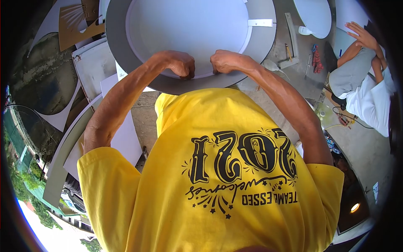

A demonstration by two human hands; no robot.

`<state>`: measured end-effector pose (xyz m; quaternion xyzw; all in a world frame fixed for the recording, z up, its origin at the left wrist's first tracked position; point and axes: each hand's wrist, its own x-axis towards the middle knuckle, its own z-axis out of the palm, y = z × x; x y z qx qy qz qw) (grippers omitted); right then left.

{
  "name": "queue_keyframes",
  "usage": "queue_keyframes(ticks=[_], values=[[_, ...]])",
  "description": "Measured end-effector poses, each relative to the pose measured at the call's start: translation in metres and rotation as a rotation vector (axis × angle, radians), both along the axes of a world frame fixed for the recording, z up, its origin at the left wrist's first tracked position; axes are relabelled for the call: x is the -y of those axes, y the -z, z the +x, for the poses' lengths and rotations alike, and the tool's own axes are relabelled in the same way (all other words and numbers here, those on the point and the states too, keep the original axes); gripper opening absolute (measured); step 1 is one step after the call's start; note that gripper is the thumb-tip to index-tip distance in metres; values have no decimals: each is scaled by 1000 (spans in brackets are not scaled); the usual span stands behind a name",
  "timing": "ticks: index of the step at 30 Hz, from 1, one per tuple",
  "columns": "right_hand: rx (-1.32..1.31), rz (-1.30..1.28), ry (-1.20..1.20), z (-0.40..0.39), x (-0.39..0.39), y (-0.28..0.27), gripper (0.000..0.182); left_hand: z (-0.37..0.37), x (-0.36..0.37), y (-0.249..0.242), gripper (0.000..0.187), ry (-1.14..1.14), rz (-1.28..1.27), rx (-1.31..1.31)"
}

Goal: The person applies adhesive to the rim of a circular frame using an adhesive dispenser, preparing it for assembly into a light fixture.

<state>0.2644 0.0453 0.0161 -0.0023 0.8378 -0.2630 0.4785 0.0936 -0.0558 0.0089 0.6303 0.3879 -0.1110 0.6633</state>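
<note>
A large round piece lies in front of me, with a wide grey ring [115,31] around a white disc [189,29]. A thin white strip [204,76] runs along the ring's inner edge. My left hand [182,65] is closed in a pinch on this strip at the near side. Just to its right, my right hand [224,61] also pinches the strip with closed fingers. The fingertips of both hands are partly hidden. A short white piece [260,22] lies across the ring at the upper right.
A seated person [357,80] is at the right. Near them lie an L-shaped piece [292,40], a white bottle [305,30], a pencil [289,51] and a red cord bundle [317,59]. A brown cut-out board [69,35] and white panels [86,63] stand at the left.
</note>
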Motion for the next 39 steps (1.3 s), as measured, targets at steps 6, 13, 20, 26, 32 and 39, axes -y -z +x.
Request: queue_keyframes(ticks=[6,13,20,26,32,39], values=[[-316,38,472,31,-4,-36,27,-22,4,-27,28,-223,294,-103],[-1010,665,1050,50,-99,-129,29,-56,57,-97,36,-1503,1223,-305],[-515,320,1418,67,-154,-81,44,-49,121,-46,52,-2142,785,-516],[-601,532,1030,68,-155,-74,33,-64,124,-44,36,-1796,604,-397],[-499,519,1183,76,-106,-86,27,-119,100,-46,31,-1645,700,-318],[-548,132,1797,99,-31,-82,28,-194,45,-40,46,-1314,693,-381]])
